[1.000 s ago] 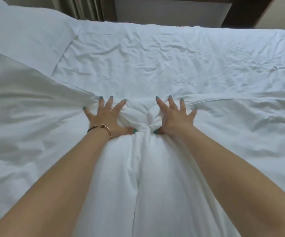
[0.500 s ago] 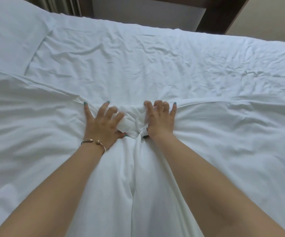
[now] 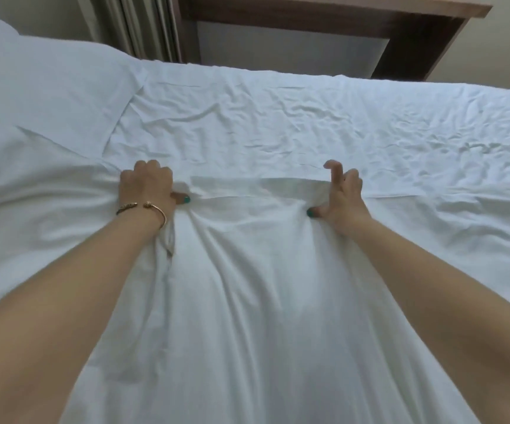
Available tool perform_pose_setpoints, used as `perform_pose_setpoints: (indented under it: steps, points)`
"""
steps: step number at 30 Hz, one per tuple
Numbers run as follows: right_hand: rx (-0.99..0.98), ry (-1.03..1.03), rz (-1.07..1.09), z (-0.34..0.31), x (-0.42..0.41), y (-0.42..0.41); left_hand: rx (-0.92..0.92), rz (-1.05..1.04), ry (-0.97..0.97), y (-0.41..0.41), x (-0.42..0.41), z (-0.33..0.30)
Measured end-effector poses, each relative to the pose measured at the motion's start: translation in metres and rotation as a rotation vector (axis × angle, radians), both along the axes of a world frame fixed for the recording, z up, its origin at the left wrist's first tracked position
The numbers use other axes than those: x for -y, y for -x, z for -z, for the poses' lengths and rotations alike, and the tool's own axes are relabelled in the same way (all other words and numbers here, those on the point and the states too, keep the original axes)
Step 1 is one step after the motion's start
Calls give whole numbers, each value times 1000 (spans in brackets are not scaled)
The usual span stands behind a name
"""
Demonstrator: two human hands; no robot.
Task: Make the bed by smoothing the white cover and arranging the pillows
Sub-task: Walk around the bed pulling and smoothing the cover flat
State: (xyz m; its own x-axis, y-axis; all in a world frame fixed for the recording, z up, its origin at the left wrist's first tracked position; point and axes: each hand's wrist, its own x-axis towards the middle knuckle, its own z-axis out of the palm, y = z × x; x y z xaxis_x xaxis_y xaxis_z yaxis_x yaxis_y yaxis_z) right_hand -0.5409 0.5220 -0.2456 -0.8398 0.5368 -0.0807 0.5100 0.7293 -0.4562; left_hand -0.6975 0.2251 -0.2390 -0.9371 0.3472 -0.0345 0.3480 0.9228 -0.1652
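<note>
The soft, creased white cotton cover (image 3: 247, 286) is spread over the bed, its folded top edge gripped in the curled left hand (image 3: 146, 186), which bears a thin gold bangle (image 3: 143, 209). That edge is pinched by the right hand (image 3: 340, 197). A plump white pillow (image 3: 42, 87) lies far left on the wrinkled sheet (image 3: 293, 117)

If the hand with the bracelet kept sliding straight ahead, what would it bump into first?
Probably just the wrinkled bottom sheet. The left hand points across the bed, so it would cross bare sheet towards the far edge. The pillow lies off to its left.
</note>
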Motion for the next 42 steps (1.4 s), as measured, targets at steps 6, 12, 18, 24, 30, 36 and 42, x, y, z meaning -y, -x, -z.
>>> perform_pose_setpoints:
  steps: [6, 12, 18, 24, 30, 36, 42]
  points:
    - [-221, -176, 130, 84, 5, -5, -32, -171, -161, -2, -4, 63]
    - [-201, 87, 206, 90, -8, 2, 16, -156, -283, 14, -25, 68]
    - [-335, 539, 94, 78, -23, -16, -82, -140, -399, 11, 22, 37]
    - [-200, 437, -11, 54, -24, -31, -26, -130, -173, 17, 23, 39]
    - [209, -207, -200, 79, -15, -23, -96, -146, 189, 11, -10, 25]
    - [293, -309, -175, 87, -14, -19, 85, 249, -246, -112, -112, -21]
    - [343, -388, -63, 75, 2, -29, 319, -8, -217, -174, -77, 67]
